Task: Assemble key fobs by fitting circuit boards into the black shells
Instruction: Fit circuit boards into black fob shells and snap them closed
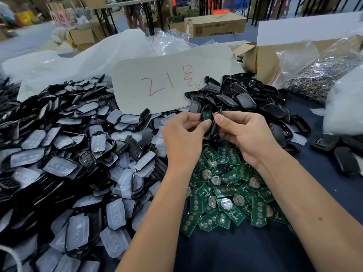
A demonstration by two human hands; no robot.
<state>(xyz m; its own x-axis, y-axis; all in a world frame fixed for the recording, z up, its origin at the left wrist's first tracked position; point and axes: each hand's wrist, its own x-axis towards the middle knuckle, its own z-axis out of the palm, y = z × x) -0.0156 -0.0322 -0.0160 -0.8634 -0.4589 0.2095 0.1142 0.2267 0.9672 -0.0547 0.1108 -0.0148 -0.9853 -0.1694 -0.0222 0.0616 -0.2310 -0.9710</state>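
Green circuit boards [225, 193] lie in one loose heap of dozens, too many to count, with a far bigger pile of black shells and white button pads [68, 154] on the left and another shell heap [245, 99] behind. Both hands are raised above the boards: the left hand [182, 134] pinches a black shell [206, 116] with one green board seated in it, and the right hand [245, 132] pinches a second black piece [219, 112] against it. Dark blue cloth [245, 252] covers the table, a card [167, 81] marked in red stands behind, cartons [216, 24] beyond.

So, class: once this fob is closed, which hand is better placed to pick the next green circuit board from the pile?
Probably the right hand: the pile of green circuit boards lies directly beneath its wrist, while the left hand grips the black plastic shell.
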